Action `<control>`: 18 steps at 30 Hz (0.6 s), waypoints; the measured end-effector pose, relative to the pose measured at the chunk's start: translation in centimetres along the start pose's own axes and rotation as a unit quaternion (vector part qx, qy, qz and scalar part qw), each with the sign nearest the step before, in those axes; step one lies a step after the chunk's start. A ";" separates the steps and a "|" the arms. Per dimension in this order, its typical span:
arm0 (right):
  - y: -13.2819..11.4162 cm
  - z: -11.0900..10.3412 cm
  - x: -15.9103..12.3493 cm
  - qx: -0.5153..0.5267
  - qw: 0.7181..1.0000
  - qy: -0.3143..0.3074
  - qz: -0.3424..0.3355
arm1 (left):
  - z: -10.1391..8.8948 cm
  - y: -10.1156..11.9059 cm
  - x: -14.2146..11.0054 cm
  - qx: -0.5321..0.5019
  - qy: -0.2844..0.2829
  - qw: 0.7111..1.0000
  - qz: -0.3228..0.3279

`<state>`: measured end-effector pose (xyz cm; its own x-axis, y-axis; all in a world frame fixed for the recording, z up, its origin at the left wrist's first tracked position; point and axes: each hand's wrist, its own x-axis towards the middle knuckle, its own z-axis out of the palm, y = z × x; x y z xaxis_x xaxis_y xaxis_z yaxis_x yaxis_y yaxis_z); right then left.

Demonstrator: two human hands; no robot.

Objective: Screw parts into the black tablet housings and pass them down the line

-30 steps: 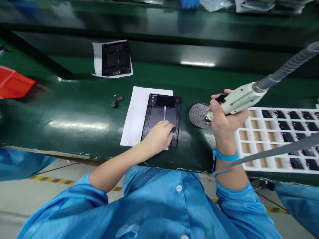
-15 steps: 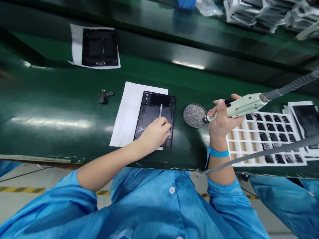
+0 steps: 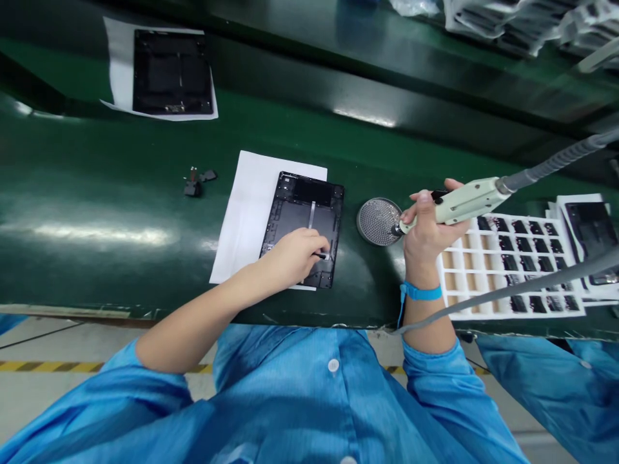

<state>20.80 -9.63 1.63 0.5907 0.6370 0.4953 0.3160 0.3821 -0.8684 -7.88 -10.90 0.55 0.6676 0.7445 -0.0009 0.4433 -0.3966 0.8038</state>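
A black tablet shell (image 3: 302, 219) with a pale ribbon cable (image 3: 312, 214) lies partly on a white sheet (image 3: 242, 212). My left hand (image 3: 302, 254) rests over the shell's lower half with fingers curled and pressed together. A small dark bit shows at their tips, too small to name. In my right hand (image 3: 425, 235) is a pale green electric screwdriver (image 3: 467, 201), fingers wrapped round its handle. Its tip reaches the rim of a round, perforated metal dish (image 3: 377, 221) right of the shell. Whether the tip touches the dish I cannot tell.
Right of my right wrist, a white compartment tray (image 3: 483, 314) holds several black parts. A grey cord (image 3: 503, 291) hangs across it. Another black shell (image 3: 171, 74) lies on paper at the back left. Small black pieces (image 3: 193, 187) sit left of the sheet. Stacked parts (image 3: 522, 22) fill the shelf.
My left fingers have shifted slightly left on the shell, showing a small pale part beside them. The right hand keeps the screwdriver at the dish. The camera view has shifted slightly.
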 end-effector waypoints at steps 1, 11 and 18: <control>0.1 0.0 0.0 0.007 1.000 -0.001 -0.002 | -0.2 0.2 0.0 -0.011 -0.003 1.000 0.004; 1.0 -0.3 0.1 -0.029 0.999 -0.009 -0.039 | 0.4 1.6 0.5 -0.198 -0.053 0.979 0.020; -0.4 -0.4 0.5 0.033 0.996 -0.009 -0.082 | 1.0 1.7 0.2 -0.157 -0.096 0.980 0.081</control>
<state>21.21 -9.75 2.22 0.5214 0.5744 0.6310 0.3572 0.5247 -0.7727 -6.38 -11.91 1.29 0.8280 0.5581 0.0535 0.1370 -0.2940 0.9459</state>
